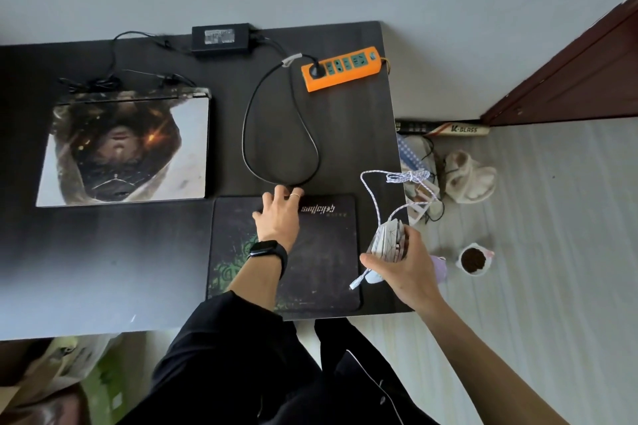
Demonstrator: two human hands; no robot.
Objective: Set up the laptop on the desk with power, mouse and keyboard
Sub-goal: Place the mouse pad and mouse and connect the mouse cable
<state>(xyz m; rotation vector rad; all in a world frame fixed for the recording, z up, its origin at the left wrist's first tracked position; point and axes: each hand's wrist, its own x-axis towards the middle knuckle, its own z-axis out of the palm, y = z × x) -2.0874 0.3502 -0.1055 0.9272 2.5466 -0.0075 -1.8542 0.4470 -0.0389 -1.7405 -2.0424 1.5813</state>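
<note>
While the left hand (279,217) lies flat, steadying the mouse pad (324,252), the right hand (405,267) grips the mouse (386,240) at lower right, seemingly ready to place it.

A black smartwatch (264,249) with a dark rectangular face and a black band circles the left wrist. One finger of the left hand (279,217) bears a thin pale ring (295,196). A loose black sleeve (238,324) covers the left arm, ending partway along the forearm. The right hand (405,267) and right forearm (483,348) are bare. The near clothing (303,397) is black, crossed by a thin white piping line (352,354).
</note>
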